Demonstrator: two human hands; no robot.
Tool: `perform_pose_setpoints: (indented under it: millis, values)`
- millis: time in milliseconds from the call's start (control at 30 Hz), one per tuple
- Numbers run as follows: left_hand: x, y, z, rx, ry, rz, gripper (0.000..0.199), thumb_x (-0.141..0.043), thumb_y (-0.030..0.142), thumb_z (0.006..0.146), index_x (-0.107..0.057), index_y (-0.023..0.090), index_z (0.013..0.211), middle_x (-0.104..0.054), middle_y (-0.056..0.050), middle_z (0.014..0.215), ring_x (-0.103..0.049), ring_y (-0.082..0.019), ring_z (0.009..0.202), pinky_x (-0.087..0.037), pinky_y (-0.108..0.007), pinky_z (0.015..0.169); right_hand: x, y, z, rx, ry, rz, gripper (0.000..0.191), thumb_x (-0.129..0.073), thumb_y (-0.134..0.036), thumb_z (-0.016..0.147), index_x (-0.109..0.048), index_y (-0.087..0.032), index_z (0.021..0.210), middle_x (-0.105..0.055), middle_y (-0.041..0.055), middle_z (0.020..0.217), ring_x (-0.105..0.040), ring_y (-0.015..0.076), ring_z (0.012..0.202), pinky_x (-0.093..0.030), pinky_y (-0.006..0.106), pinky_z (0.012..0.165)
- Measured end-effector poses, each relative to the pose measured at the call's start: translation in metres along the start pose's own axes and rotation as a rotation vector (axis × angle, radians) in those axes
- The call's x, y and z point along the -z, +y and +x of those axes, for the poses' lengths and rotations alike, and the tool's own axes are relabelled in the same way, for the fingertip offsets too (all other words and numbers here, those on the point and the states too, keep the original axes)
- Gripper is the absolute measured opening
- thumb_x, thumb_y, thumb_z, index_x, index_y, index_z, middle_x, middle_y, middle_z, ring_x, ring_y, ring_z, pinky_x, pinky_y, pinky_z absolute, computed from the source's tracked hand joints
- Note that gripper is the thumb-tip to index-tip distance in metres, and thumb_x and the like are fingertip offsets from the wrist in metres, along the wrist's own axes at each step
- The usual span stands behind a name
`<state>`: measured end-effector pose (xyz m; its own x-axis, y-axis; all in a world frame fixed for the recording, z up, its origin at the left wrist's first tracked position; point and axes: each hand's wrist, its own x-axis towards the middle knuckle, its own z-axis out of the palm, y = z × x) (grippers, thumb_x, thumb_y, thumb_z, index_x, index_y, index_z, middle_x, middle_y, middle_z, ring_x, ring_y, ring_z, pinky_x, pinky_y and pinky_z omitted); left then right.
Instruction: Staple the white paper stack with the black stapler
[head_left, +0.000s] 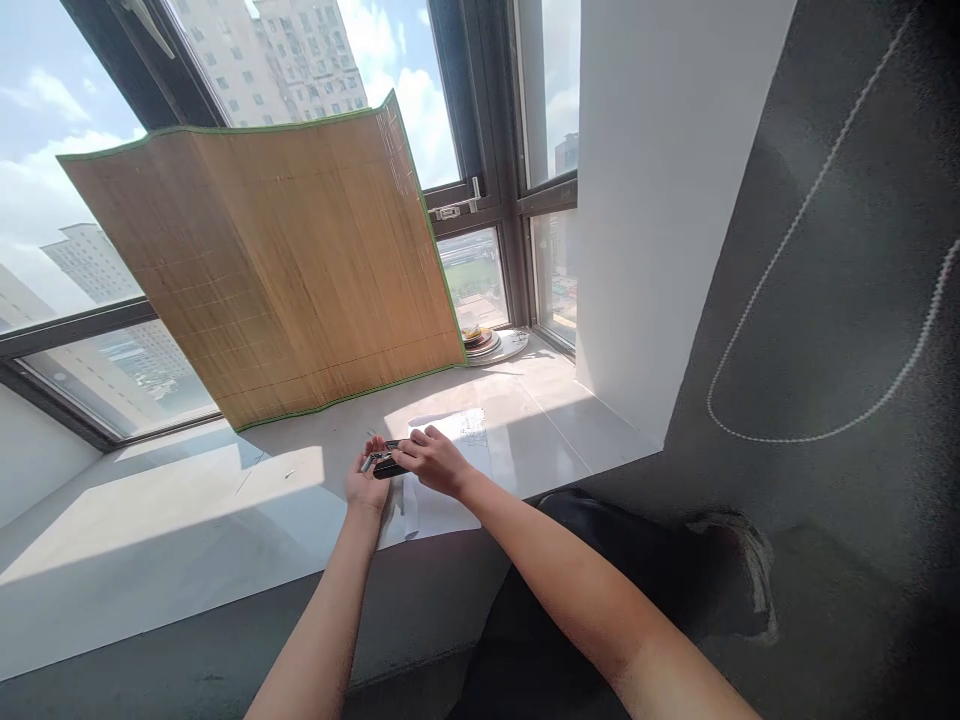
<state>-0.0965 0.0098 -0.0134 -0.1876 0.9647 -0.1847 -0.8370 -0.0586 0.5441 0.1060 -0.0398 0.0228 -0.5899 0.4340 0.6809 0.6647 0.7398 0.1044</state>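
Observation:
Close together over the windowsill, both my hands are on a small black tool (pixel 388 466) with silvery metal parts, which looks like an open stapler. My right hand (pixel 433 461) pinches it from the right, fingers closed on its end. Palm up, my left hand (pixel 367 485) supports the other end with curled fingers, and a small silvery piece shows by its fingertips. Too little detail is visible to name that piece. Beneath the hands lie white paper sheets (pixel 446 508), one with handwriting near its top right.
A bamboo mat (pixel 300 260) with green edging leans against the dark-framed window. Stacked plates (pixel 496 346) sit in the sill's far corner. Small scraps (pixel 290 474) lie on the white sill (pixel 172 535). At right, a beaded chain (pixel 780 438) hangs by the grey wall.

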Motion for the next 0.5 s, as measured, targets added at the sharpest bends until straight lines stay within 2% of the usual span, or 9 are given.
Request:
perform_pose_setpoints:
  millis: [133,300,400,500]
  values:
    - [-0.006,-0.001,-0.003,-0.067,0.033,-0.049,0.027,-0.04,0.002,0.1,-0.064,0.014,0.095,-0.073,-0.007,0.087,-0.076,-0.014,0.085,-0.067,-0.03,0.086,0.007,0.021,-0.008,-0.469,0.018,0.251,0.029,-0.07,-0.012,0.089,-0.074,-0.024,0.115,-0.077,0.006,0.108,-0.062,0.0251,0.104,-0.048,0.037,0.085]
    - [-0.007,0.0,-0.009,-0.058,0.036,-0.048,0.028,-0.04,-0.004,0.091,-0.061,0.014,0.097,-0.068,-0.006,0.087,-0.073,-0.014,0.082,-0.068,-0.031,0.086,0.022,0.05,-0.021,-0.843,-0.037,0.514,0.028,-0.081,-0.019,0.075,-0.081,-0.025,0.102,-0.076,0.001,0.089,-0.066,0.0206,0.088,-0.047,0.027,0.073]
    - [-0.007,0.002,-0.01,-0.091,0.057,-0.018,0.043,-0.037,-0.015,0.077,-0.058,0.016,0.098,-0.066,-0.005,0.092,-0.074,-0.011,0.09,-0.065,-0.031,0.096,0.026,0.058,-0.028,-0.969,-0.127,0.612,0.024,-0.083,-0.021,0.07,-0.083,-0.022,0.094,-0.071,-0.0008,0.077,-0.066,0.018,0.078,-0.044,0.024,0.065]
    - [-0.011,0.003,-0.011,-0.145,0.048,0.032,0.049,-0.036,-0.019,0.076,-0.057,0.018,0.1,-0.067,-0.005,0.102,-0.073,-0.009,0.105,-0.057,-0.032,0.111,0.022,0.061,-0.035,-0.968,-0.224,0.585,0.024,-0.083,-0.016,0.066,-0.083,-0.021,0.09,-0.071,0.0005,0.076,-0.065,0.0178,0.076,-0.043,0.023,0.062]
